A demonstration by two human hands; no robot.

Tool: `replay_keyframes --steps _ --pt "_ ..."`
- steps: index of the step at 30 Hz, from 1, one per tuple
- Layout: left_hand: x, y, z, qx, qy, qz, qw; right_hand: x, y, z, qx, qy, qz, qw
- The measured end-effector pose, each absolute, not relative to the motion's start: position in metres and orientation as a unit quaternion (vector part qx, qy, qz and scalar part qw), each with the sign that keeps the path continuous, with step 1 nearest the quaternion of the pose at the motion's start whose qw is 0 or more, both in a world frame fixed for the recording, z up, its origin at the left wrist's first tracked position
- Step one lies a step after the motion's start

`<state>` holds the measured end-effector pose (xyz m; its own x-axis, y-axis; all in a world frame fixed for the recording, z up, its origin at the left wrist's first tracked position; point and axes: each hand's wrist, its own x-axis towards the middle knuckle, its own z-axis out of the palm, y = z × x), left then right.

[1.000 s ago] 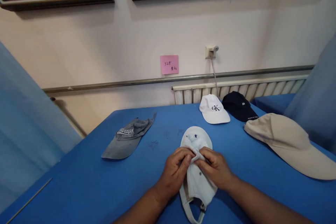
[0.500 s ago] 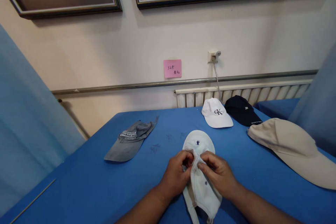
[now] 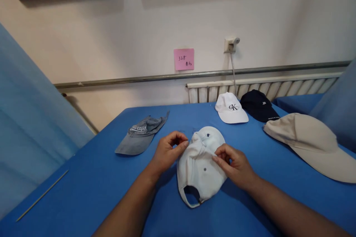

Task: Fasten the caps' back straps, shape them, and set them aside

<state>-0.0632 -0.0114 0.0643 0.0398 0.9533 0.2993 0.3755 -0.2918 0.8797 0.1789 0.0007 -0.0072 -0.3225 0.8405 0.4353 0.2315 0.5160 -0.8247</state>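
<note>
A pale, nearly white baseball cap point(image 3: 198, 166) lies in front of me, brim pointing away, its back strap and opening toward me. Its crown is creased and partly collapsed, and a small dark emblem shows near the brim. My left hand point(image 3: 169, 151) is closed, with thumb and forefinger pinching at the crown's left edge. On the opposite side, the fingertips of my right hand point(image 3: 235, 164) pinch the fabric on the crown's right side.
On the blue-covered table point(image 3: 111, 192) lie a grey cap point(image 3: 141, 133), a white cap point(image 3: 230, 109), a navy cap point(image 3: 257, 105) and a large beige cap point(image 3: 308, 140). A thin stick point(image 3: 41, 195) is at the left. A radiator point(image 3: 205, 92) runs along the wall behind.
My hands have moved apart, and the pale cap's crown has spread from a narrow fold to a wider shape. My view has tilted down slightly.
</note>
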Motion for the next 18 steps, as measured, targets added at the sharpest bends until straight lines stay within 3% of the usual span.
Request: replay_keyframes --steps 12,18 --pt "-0.036 -0.029 0.072 0.816 0.472 0.299 0.144 0.176 -0.006 -0.006 -0.314 -0.779 0.275 0.468" --pt "-0.036 -0.029 0.072 0.813 0.487 0.270 0.169 0.178 -0.009 0.003 -0.254 -0.824 0.226 0.454"
